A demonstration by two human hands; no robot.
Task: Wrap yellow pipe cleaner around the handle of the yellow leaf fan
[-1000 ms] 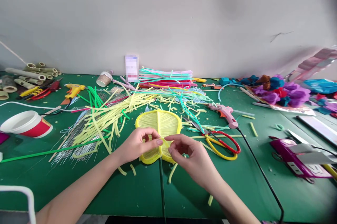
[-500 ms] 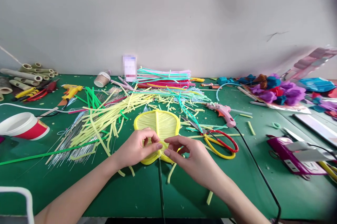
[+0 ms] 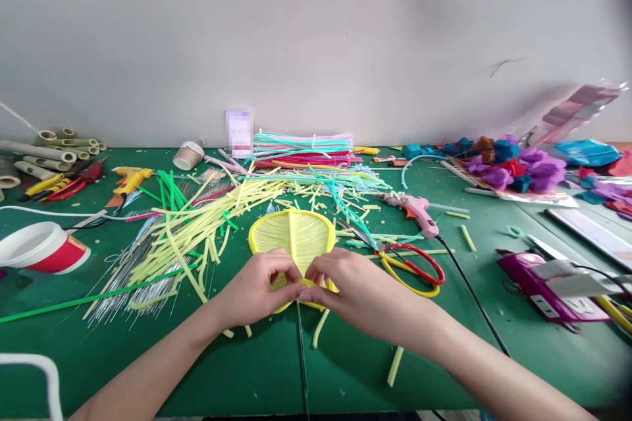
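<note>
A yellow leaf-shaped piece (image 3: pixel 313 236) with a thick rim and a raised midrib lies on the green table in front of me. It looks made of pipe cleaners. Its lower end is partly covered by my fingers. My left hand (image 3: pixel 259 286) pinches the base of the midrib from the left, thumb against fingertips. From the right, my right hand (image 3: pixel 353 286) closes on the same spot, and the two thumbs meet there. A thin dark line runs from the base toward the table's front edge; whether it is a stem or a table seam I cannot tell.
Yellow pipe cleaners (image 3: pixel 197 236) spread over thin wires at left. Scissors (image 3: pixel 412 269) and a pink glue gun (image 3: pixel 417 210) lie at right, near a purple power strip (image 3: pixel 546 289). A paper cup (image 3: pixel 44 248) stands left; a yellow glue gun (image 3: pixel 131 180) lies behind it.
My right hand has moved in to the left, its fingers now closed at the leaf's base. Both hands now meet there. The view has tilted up slightly.
</note>
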